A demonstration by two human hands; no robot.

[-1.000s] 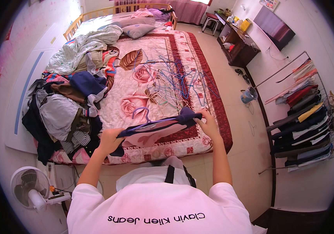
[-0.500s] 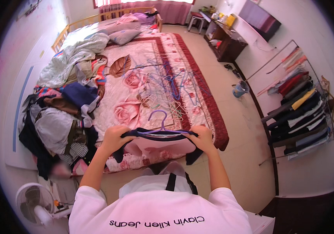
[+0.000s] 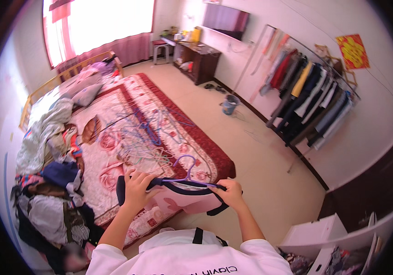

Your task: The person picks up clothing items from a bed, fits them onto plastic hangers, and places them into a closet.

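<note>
A pink short-sleeved T-shirt with navy collar and sleeves hangs on a purple hanger, whose hook points up. My left hand grips the shirt's left shoulder, fingers bent over the navy part. At the other shoulder my right hand pinches the navy cloth by the end of the hanger. Both hands hold the shirt in front of me, over the near corner of the bed. On the bed beyond it lies a tangle of hangers, mostly blue and white.
Heaped clothes cover the bed's left side. At the right wall stands a clothes rack full of garments. A blue bucket and dark shoes sit on the floor. A white cabinet with clothes beside it is at the lower right.
The view has swung right, so the bed sits farther left and the rack shows more fully. The shirt now tilts down to the right. My left hand has shifted its fingers on the shoulder.
</note>
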